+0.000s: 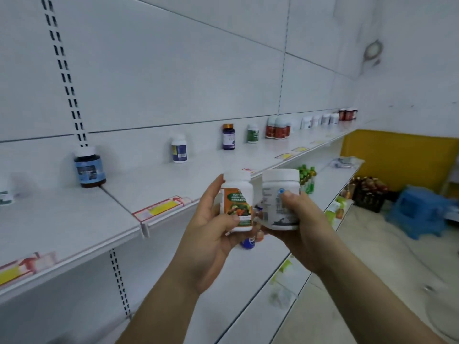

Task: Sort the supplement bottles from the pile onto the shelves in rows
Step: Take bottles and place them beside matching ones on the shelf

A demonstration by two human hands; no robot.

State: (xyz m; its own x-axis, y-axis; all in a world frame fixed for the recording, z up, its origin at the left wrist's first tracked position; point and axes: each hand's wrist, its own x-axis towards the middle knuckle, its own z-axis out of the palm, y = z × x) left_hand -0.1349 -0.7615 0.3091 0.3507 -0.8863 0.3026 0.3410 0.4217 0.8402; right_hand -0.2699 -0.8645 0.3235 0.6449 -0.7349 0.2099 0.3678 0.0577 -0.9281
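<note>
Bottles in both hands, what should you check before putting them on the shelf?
1. Left hand holds orange bottle, fingers round it: ok.
2. Right hand holds white bottle: ok.
3. Caps on both: ok.
4. Bare room on shelf right of blue jar: ok.
5. Matching bottles already in a row: cannot tell, far labels are blurred.

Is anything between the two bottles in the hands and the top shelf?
Nothing visible: the orange-label bottle in the left hand and the white bottle in the right hand face the shelf directly.
</note>
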